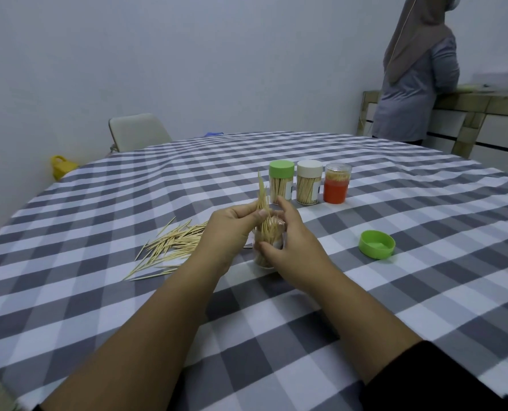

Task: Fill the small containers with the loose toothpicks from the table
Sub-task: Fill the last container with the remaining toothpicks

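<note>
Left hand [229,232], frame centre: fingers and thumb pinch a bundle of toothpicks [263,203], tips pointing up, lower ends dipping into the open container [266,247]. Right hand [294,247], just right of it: fingers curled round the clear container, thumb on its near side, index finger raised toward the bundle. Container upright on the checked tablecloth [365,307], partly filled; its base is hidden between the two hands. Both forearms run in from the bottom edge, converging on it.

Loose toothpicks [169,247] lie in a fanned pile left of centre, touching the cloth, partly behind the left wrist. Green lid [376,244] lies open side up, right of centre, apart from the hands.

Behind the hands, a row of three containers: green-capped jar [281,182], white-capped jar [309,182], red-labelled jar [337,183], all holding toothpicks.

Chair [137,132] upper left behind the table. A person [415,84] stands upper right, at a wooden bench [484,102].
</note>
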A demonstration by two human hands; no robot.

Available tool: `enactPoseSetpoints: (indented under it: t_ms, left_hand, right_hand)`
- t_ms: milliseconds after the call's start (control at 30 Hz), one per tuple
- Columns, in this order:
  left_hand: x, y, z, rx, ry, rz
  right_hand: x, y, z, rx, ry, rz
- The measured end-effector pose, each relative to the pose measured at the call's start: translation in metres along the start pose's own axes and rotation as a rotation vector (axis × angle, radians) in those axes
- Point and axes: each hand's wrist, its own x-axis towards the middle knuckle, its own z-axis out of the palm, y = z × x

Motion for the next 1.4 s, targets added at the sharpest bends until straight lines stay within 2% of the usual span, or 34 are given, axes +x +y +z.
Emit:
enactPoseSetpoints:
  t_ms: [133,300,433,667,867,1100,1167,1267,1400]
  left_hand:
    - [-0.001,0.002,-0.001,-0.014,-0.051,-0.093]
    - [-0.003,0.009,-0.008,0.175,-0.092,-0.058]
    - [-0.004,0.013,-0.014,0.219,-0.109,-0.047]
    - [-0.003,0.002,-0.004,0.164,-0.15,-0.044]
    - [-0.001,0.003,-0.005,0.129,-0.158,0.061]
    - [-0.007,0.01,-0.005,0.251,-0.091,0.116]
    - [-0.009,0.012,-0.006,0.271,-0.07,0.125]
    - [-0.009,0.014,-0.008,0.351,-0.065,0.134]
    - [-0.008,0.016,-0.013,0.435,-0.136,0.078]
  right_hand:
    - [0.0,0.001,-0.002,0.109,-0.025,-0.003]
    - [0.0,-0.001,-0.004,0.25,0.015,0.006]
    - [0.002,-0.004,-0.007,0.365,0.092,0.035]
    - [0.005,-0.004,-0.004,0.298,0.17,0.084]
    - [0.006,0.0,-0.006,0.293,0.228,0.133]
    - [0.008,-0.002,-0.018,0.267,0.276,0.204]
    - [0.009,-0.003,-0.02,0.203,0.297,0.177]
    - [0.009,-0.005,-0.02,-0.116,0.349,0.059]
    - [0.004,-0.006,-0.018,-0.459,0.259,-0.066]
